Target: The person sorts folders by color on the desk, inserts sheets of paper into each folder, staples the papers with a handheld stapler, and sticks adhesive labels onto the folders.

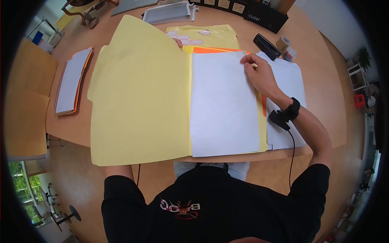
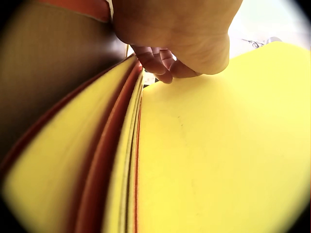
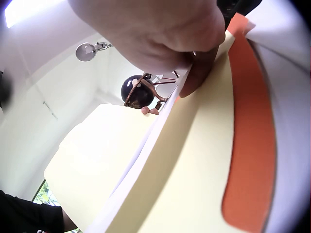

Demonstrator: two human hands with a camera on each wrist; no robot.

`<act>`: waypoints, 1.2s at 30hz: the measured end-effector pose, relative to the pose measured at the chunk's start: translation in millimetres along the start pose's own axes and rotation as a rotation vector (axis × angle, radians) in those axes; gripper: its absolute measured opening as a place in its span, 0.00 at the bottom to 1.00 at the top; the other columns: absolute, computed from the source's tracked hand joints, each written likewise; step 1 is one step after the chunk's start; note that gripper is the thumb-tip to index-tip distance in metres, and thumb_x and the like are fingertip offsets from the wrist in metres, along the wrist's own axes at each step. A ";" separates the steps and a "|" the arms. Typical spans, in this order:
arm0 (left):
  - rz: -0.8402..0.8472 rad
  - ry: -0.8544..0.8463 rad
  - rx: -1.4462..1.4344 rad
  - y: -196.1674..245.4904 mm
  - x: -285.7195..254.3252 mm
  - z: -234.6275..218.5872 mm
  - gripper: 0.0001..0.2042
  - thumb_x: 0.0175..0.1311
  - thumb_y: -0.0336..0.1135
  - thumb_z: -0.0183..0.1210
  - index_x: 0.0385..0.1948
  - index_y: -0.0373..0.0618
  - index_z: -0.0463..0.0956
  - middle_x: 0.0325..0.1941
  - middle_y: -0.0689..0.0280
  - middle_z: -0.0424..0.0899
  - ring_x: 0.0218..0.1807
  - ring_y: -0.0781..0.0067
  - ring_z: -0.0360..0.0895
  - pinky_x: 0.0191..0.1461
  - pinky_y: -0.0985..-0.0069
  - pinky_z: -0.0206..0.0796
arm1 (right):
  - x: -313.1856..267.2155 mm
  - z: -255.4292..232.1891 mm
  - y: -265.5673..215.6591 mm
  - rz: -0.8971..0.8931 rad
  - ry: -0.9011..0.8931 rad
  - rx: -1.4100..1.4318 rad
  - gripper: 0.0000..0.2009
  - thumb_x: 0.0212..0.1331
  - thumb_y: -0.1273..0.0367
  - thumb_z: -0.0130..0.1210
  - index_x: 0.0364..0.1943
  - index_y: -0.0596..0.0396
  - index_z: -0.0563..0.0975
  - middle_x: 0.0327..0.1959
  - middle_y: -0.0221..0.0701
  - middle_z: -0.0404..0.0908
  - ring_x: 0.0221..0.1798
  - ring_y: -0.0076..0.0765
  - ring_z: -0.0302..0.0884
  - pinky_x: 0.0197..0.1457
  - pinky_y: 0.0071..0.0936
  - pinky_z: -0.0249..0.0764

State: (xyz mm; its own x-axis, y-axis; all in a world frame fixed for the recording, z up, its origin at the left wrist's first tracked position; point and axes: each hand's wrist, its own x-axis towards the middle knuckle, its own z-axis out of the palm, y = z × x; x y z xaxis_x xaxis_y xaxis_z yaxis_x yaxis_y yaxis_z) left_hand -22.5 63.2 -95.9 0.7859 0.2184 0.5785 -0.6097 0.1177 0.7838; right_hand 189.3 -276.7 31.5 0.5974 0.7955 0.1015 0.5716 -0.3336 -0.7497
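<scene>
An opened yellow file folder spans the near part of the table, its left cover raised. White paper lies on its right side. My right hand pinches the paper by its upper right edge, between thumb and fingers. My left hand grips the folder from behind at its top; only its fingertips show over the top edge in the head view, the rest hidden by the cover. Under the paper, an orange folder sticks out. More yellow and orange folder edges stand beside the left hand.
More white sheets lie on the right, beneath a black hole punch and near a tape roll. Farther back are a yellow folder with label stickers and a mesh pouch. Another paper stack sits left.
</scene>
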 end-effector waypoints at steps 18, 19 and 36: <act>-0.063 0.007 0.041 10.0 9.5 2.4 0.16 0.72 0.38 0.53 0.53 0.38 0.77 0.43 0.64 0.78 0.47 0.74 0.73 0.49 0.75 0.68 | 94.0 -87.2 72.8 0.045 -0.070 -1.027 0.24 0.58 0.49 0.62 0.46 0.56 0.80 0.44 0.44 0.84 0.50 0.48 0.81 0.62 0.49 0.67; -0.068 0.006 0.042 10.1 10.1 2.4 0.16 0.72 0.38 0.53 0.53 0.38 0.77 0.43 0.64 0.78 0.47 0.75 0.73 0.49 0.75 0.68 | 92.5 -85.6 73.1 0.049 -0.069 -1.025 0.24 0.58 0.49 0.62 0.46 0.56 0.80 0.44 0.44 0.84 0.50 0.48 0.81 0.62 0.49 0.67; -0.179 -0.025 0.111 17.6 26.6 1.4 0.16 0.71 0.38 0.54 0.53 0.38 0.77 0.42 0.65 0.78 0.46 0.75 0.73 0.48 0.75 0.68 | 99.6 55.2 -54.6 -0.069 -0.333 0.404 0.31 0.60 0.51 0.66 0.55 0.65 0.72 0.46 0.37 0.77 0.50 0.28 0.74 0.53 0.23 0.70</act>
State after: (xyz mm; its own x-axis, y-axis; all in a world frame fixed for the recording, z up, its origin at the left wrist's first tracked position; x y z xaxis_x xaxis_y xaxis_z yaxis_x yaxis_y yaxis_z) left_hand -12.1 69.8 -66.4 0.8837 0.1797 0.4322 -0.4462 0.0446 0.8938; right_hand 186.5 -151.3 46.4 0.3175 0.9482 -0.0042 0.3017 -0.1052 -0.9476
